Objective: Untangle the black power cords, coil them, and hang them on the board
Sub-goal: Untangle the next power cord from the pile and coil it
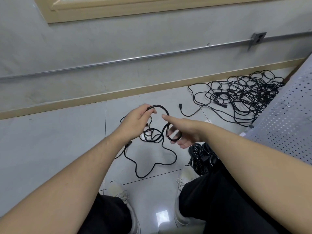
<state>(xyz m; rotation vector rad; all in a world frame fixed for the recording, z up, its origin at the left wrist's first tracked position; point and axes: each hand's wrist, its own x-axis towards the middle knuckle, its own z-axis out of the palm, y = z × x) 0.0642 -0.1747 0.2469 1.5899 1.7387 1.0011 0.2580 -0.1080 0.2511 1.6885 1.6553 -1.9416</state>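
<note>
Seated above a pale glossy tiled floor [50, 149], dark grout lines crossing it, open tile spreading across the left half of the frame. Bounded at the top by a beige baseboard [84, 100] under a grey wall [118, 39], with a thin metal conduit [135, 59] running to a grey outlet box [258, 38] at upper right. Hemmed at the right edge by a perforated white board [287, 119], pitted with rows of small round holes.

At centre frame, left hand [136, 122] clenched around the top of a black power cord [160, 108], thin, rubbery, arching in a loop toward the right hand [184, 132]. Right hand with index finger extended and lower fingers loosely curled under the cord's lower loop; firm grasp or mere support cannot be told. Rest of the same cord trailing down to the tile in slack curves between two white shoes [118, 193].

At upper right, a large tangle of black cords [244, 95] heaped on the floor against the board's foot, one plug end [180, 105] lying loose toward the middle. Just below the right hand, a bundle of coiled cords [200, 157], beside a knee in black trousers [219, 200].
</note>
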